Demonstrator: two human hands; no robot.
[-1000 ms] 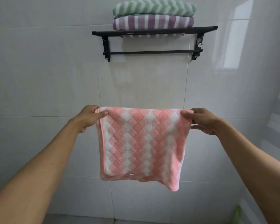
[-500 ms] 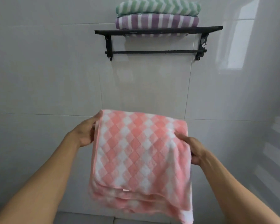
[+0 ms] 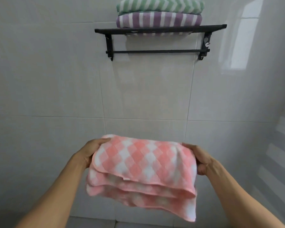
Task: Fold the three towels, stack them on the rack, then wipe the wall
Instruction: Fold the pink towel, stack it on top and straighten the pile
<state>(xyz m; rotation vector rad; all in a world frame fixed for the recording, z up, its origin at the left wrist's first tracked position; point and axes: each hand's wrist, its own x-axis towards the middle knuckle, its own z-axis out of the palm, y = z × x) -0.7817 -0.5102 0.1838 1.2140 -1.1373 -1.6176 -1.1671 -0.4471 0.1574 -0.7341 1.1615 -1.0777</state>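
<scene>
Nearest the camera, the left hand (image 3: 90, 153) is gripping one short end of the pink checked towel (image 3: 143, 168), fingers curled around its edge, while the right hand (image 3: 201, 162) is clamping the opposite end with its thumb tucked below. The towel is lying folded between them in several layers, its long axis running left to right and its loose hems sagging toward the camera, one corner drooping lowest on the right.

Farther off, high on the tiled wall (image 3: 56, 79), the black rack (image 3: 160, 29) is carrying the purple striped towel (image 3: 158, 19) with the green zigzag towel (image 3: 160, 5) resting on top. The stack is sitting straight above and beyond both hands, its length parallel to the pink towel, so the lift probably needs no turning, and neither hand looks nearer.
</scene>
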